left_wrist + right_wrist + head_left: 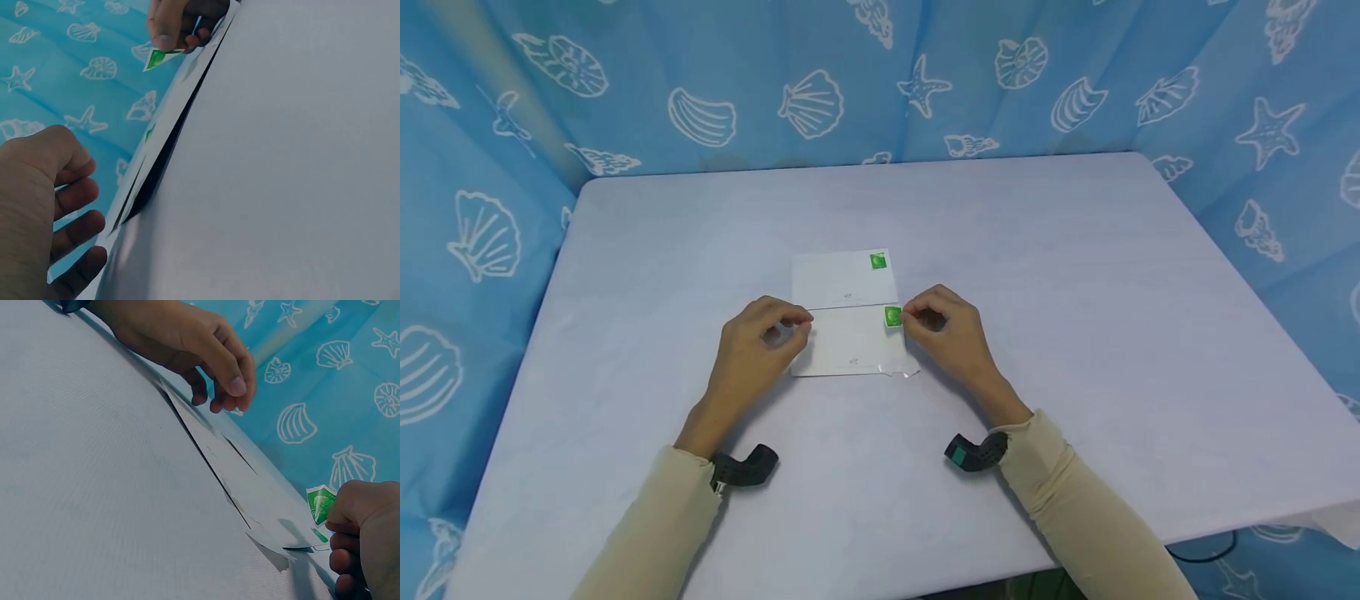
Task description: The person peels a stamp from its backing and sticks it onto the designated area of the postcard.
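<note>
While two white envelopes lie one above the other mid-table, the person's right hand (946, 327) pinches a green stamp (892, 317) at the near envelope's (850, 343) top right corner. The left hand (760, 342), fingers curled, rests at that envelope's left edge, holding nothing visible. Keeping the envelope pinned and lowering the stamp squarely would likely place it well.

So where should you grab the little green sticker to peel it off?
Probably by its lifted edge. The green stamp sits at the near envelope's top right corner, and the right hand pinches it from the right, where its corner stands up off the paper. The left hand steadies the envelope's other end.
</note>
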